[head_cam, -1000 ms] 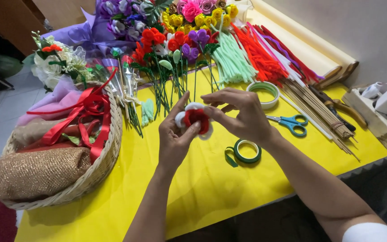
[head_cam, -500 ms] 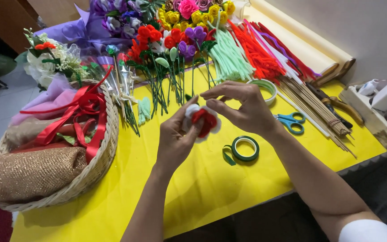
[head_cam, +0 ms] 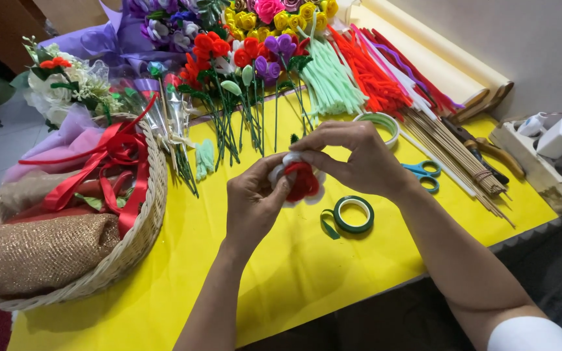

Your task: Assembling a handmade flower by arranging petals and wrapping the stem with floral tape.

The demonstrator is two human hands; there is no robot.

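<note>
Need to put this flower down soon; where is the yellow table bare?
Bare yellow table lies below the hands, between the wicker basket and green tape roll. The far edge is crowded with flower stems, sticks, scissors.

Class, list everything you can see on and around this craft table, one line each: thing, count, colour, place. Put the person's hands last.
Table: one, yellow cover, centre.
Basket: one, wicker, left, holding red ribbon and gold mesh.
Flower: one, red and white, between both hands.
Green tape: one roll, below the hands.
Tape ring: one, pale green, behind the hands.
Scissors: one pair, blue handles, right.
Sticks: a bundle, tan, right.
Pipe cleaners: heaps, mint, red and purple, rear.
Stemmed flowers: many, red, purple, yellow, rear centre.
Paper rolls: cream, rear right; count unclear.
Left hand: pinching the flower.
Right hand: pinching the flower from above.
</note>
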